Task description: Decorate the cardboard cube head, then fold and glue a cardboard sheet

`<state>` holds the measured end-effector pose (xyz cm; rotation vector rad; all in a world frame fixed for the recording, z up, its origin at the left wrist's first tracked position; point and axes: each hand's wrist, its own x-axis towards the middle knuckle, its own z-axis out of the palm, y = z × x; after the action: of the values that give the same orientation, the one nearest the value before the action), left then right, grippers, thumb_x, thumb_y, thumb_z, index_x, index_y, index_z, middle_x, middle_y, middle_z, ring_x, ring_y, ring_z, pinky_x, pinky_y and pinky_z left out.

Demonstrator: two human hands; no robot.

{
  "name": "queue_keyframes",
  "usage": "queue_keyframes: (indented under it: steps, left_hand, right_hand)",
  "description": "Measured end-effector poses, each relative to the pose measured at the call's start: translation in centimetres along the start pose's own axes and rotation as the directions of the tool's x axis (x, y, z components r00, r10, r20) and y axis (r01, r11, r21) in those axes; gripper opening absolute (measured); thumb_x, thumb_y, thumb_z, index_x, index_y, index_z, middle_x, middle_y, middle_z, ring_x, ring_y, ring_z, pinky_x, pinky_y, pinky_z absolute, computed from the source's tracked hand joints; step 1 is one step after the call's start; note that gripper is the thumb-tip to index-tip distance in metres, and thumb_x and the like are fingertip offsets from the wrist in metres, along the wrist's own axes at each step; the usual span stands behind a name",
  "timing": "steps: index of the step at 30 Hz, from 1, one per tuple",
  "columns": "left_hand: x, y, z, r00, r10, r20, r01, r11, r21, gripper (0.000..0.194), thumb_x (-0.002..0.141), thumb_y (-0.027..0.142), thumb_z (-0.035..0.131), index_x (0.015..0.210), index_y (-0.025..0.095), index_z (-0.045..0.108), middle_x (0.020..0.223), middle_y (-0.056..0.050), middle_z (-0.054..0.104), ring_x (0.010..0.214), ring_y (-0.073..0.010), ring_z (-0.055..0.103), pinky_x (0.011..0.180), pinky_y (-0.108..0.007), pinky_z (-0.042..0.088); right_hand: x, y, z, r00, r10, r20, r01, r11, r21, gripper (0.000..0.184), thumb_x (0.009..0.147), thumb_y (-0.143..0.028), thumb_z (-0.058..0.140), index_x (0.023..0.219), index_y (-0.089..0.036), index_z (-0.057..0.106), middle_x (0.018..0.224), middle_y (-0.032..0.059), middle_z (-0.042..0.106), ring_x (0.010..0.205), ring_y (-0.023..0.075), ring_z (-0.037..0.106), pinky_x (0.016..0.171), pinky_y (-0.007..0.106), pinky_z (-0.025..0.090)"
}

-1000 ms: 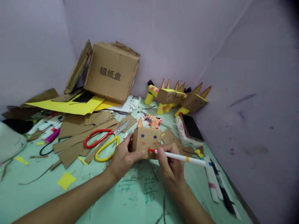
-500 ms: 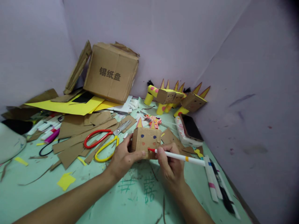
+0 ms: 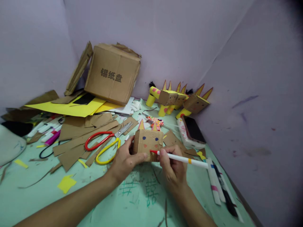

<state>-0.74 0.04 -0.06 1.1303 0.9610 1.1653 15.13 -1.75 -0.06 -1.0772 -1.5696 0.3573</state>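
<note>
R hand (image 3: 174, 167) w/ marker (image 3: 180, 158) — box (image 3: 112, 86): "锡纸盘"

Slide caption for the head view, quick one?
The left hand grips a small cardboard box while the right hand holds a red-tipped marker at its front.

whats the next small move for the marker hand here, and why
Probably a short stroke with the red-tipped marker across the lower part of the cardboard head. The right hand has the red tip at that spot, below two dark blue dots and two reddish dots, and the left hand grips the cardboard head.
</note>
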Motion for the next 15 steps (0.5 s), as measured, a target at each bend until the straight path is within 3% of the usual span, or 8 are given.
queue_keyframes:
  steps: [15]
  left_hand:
    - [-0.18, 0.13, 0.03, 1.0, -0.005, -0.002, 0.005, 1.0, -0.007, 0.066, 0.063, 0.027, 0.073, 0.124, 0.016, 0.049, 0.107, -0.009, 0.066, 0.1, -0.031, 0.062, 0.087, -0.042, 0.05]
  right_hand:
    - [-0.06, 0.08, 0.08, 1.0, 0.018, 0.001, -0.018, 1.0, -0.015, 0.016, 0.089, -0.025, 0.049, 0.073, -0.021, 0.049, 0.052, -0.0066, 0.049, 0.042, 0.0097, 0.046, 0.041, 0.021, 0.036]
